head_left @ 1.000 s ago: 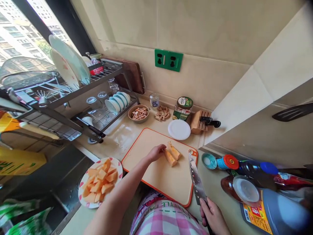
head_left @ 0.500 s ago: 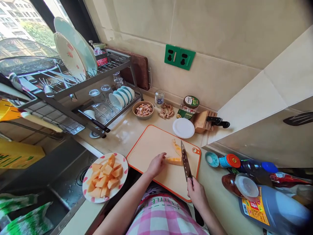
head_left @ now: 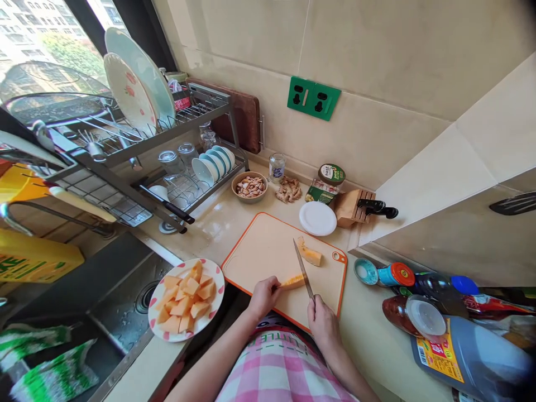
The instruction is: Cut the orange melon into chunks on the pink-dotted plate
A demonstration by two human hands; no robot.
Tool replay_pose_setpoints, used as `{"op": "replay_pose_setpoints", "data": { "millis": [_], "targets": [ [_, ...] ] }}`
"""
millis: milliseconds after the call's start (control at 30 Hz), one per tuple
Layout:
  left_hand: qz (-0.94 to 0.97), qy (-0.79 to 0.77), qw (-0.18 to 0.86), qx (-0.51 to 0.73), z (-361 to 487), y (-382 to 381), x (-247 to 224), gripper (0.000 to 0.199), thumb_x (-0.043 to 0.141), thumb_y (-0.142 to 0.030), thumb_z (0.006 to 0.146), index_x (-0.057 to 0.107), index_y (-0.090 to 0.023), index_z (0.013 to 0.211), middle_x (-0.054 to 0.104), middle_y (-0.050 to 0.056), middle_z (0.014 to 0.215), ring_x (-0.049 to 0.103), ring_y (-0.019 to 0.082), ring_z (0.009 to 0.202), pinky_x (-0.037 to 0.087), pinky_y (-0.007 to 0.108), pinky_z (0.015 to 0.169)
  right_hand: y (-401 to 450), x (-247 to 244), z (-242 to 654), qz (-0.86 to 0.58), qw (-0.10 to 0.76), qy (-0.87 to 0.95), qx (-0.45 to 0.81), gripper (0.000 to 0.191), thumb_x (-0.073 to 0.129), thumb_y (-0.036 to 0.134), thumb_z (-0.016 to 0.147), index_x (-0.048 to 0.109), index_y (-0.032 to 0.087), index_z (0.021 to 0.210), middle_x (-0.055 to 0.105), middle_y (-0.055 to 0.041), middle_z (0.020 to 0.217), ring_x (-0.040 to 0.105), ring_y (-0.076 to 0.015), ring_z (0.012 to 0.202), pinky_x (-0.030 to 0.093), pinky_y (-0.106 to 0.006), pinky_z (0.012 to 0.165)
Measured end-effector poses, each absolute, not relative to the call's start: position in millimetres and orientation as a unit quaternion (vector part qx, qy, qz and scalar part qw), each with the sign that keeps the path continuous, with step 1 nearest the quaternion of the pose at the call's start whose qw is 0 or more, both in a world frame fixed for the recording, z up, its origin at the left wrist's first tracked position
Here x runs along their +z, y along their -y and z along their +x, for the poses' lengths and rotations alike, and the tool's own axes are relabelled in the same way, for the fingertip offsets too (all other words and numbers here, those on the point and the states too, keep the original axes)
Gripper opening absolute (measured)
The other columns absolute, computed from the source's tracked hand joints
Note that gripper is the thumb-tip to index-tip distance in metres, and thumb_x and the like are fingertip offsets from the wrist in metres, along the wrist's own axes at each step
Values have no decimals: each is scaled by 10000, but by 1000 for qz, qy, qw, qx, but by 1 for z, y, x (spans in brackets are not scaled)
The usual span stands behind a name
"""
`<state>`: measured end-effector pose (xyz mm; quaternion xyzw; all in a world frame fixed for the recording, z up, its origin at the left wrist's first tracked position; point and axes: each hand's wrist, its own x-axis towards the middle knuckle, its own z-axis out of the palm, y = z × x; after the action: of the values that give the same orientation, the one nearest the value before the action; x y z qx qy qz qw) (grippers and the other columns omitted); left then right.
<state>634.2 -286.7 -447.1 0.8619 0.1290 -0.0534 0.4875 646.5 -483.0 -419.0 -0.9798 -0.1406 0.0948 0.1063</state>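
Observation:
My left hand (head_left: 263, 297) pinches the left end of a melon slice (head_left: 292, 282) near the front edge of the orange-rimmed cutting board (head_left: 259, 245). In my right hand (head_left: 323, 319) is a kitchen knife (head_left: 302, 268), its blade standing against the slice's right end and pointing away from me. Farther back on the board lies a separate melon piece (head_left: 310, 254), apart from the blade. Left of the board, a plate with pink dots (head_left: 218, 279) carries a heap of melon chunks (head_left: 188, 298).
Behind the board stand a bowl of garlic (head_left: 250, 187), ginger (head_left: 288, 190), a glass jar (head_left: 277, 167), a white plate (head_left: 317, 218) and a knife block (head_left: 350, 209). A dish rack (head_left: 167, 134) rises at left above the sink (head_left: 121, 301). Bottles and a large jug (head_left: 481, 352) line the right.
My left hand has drawn the melon slice nearer to me. The knife has moved left and toward me, off the rear piece, and its blade now leans the other way.

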Motion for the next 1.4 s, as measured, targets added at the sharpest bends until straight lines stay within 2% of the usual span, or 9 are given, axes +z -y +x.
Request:
{"op": "replay_pose_setpoints", "data": {
  "millis": [133,367,500,833,1033,1233,1400],
  "targets": [
    [857,-147,492,-39,620,284,-442,74,518,-197,753,571,-174,707,608,13,648,541,137,603,380,233,592,463,-408,659,-981,65,166,79,303,277,228,951,556,157,860,658,-65,708,645,-168,646,330,-242,518],
    [847,-158,507,-22,621,290,-442,30,502,-206,767,518,-187,751,582,4,667,520,135,600,378,233,581,457,-429,679,-963,57,161,208,249,319,196,949,565,164,918,691,-68,781,665,-167,722,378,-238,565],
    [841,-153,518,-28,625,294,-450,123,531,-168,730,513,-193,849,599,8,745,534,140,650,392,241,622,456,-434,680,-963,55,160,208,262,300,204,953,559,167,945,693,-68,789,670,-180,725,385,-245,560],
    [828,-187,529,-6,628,294,-467,48,530,-153,702,525,-185,738,598,-3,712,538,136,667,396,230,628,460,-428,663,-969,54,221,99,281,296,205,953,570,165,905,670,-67,778,664,-157,721,402,-218,561],
    [825,-207,526,-18,632,294,-465,43,545,-164,692,532,-180,729,606,1,711,546,139,667,399,230,623,449,-428,672,-963,21,182,197,224,346,182,943,569,170,937,698,-50,770,669,-143,674,390,-212,526],
    [823,-219,524,-20,635,295,-461,49,552,-170,690,545,-175,738,596,-5,686,528,133,633,389,232,600,450,-421,666,-964,54,230,121,299,270,236,964,558,179,912,678,-60,785,663,-155,713,408,-218,556],
    [820,-222,527,-19,635,294,-464,68,556,-158,670,544,-171,735,595,-12,680,532,131,630,388,233,597,446,-428,666,-959,45,209,189,217,338,180,934,553,166,918,689,-52,774,663,-155,680,390,-222,531]
  ]
}}
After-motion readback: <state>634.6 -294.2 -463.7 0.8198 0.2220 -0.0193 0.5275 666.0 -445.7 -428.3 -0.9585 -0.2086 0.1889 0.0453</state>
